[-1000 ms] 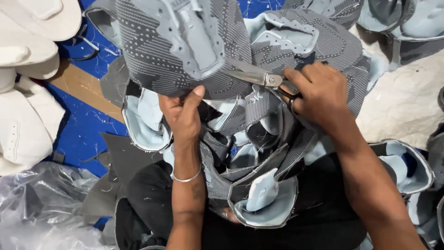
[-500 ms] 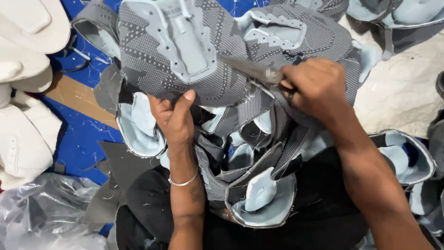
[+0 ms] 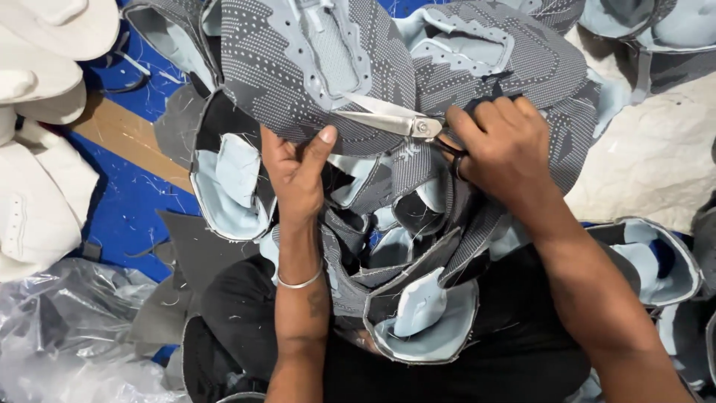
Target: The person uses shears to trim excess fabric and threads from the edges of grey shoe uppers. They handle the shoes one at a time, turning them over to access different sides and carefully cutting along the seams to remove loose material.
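Left hand (image 3: pixel 294 175) pinches the lower edge of a grey patterned shoe upper (image 3: pixel 298 67); right hand (image 3: pixel 503 145) is clenched around scissors (image 3: pixel 388 118).

The left thumb lies on top of the upper's edge, the fingers tucked beneath it, a thin metal bangle (image 3: pixel 298 282) on that wrist. The scissor blades lie nearly flat across the upper, tips pointing left, touching the fabric just above the left thumb. The upper is held over the person's lap, above a pile of similar uppers with pale blue lining (image 3: pixel 421 313). White shoe soles (image 3: pixel 37 149) lie at the left on the blue floor (image 3: pixel 119 216), crumpled clear plastic (image 3: pixel 67 336) below them.
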